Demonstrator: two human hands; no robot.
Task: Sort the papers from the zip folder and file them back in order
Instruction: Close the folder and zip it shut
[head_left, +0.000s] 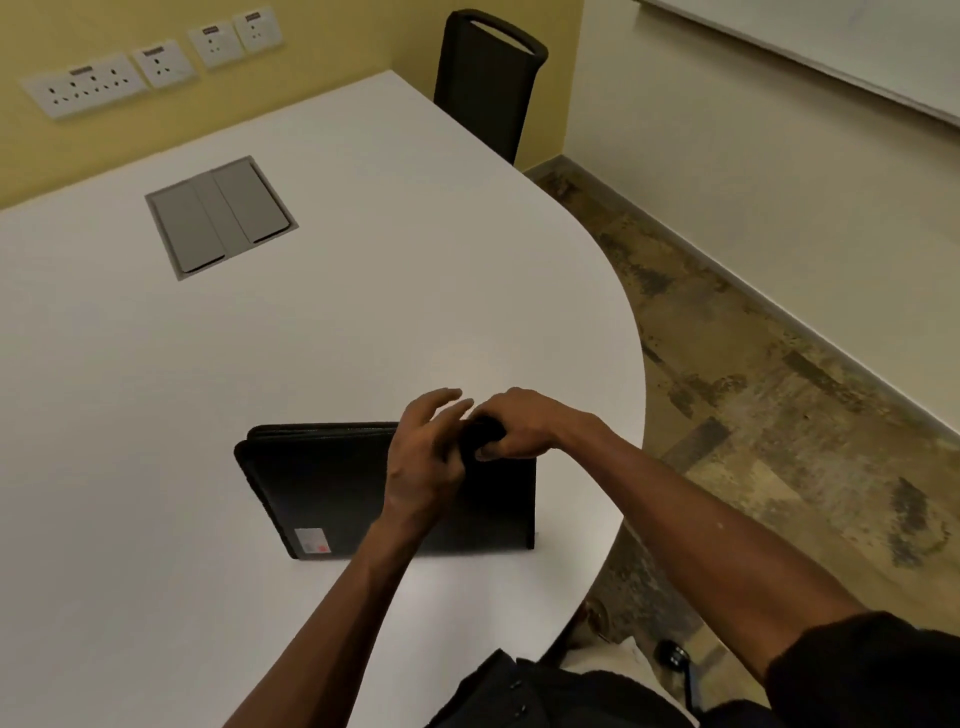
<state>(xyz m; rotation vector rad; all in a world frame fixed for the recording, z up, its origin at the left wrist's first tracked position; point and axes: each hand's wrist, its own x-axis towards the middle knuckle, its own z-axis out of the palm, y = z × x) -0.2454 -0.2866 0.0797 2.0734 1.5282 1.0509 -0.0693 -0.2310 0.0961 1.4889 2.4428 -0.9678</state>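
Observation:
A black zip folder (332, 488) stands on edge on the white table (363, 312), near the front. It carries a small white and red sticker (310, 540) at its lower left. My right hand (514, 426) grips the folder's top right corner, fingers curled over the edge. My left hand (426, 457) lies against the folder's top edge beside it, with the fingers spread and relaxed. The zip looks closed along the top. No papers are in view.
A grey cable hatch (221, 215) is set into the table further back. A black chair (488, 78) stands at the far end. Wall sockets (150, 65) line the yellow wall. The table's curved edge (631, 364) drops to a patterned floor on the right.

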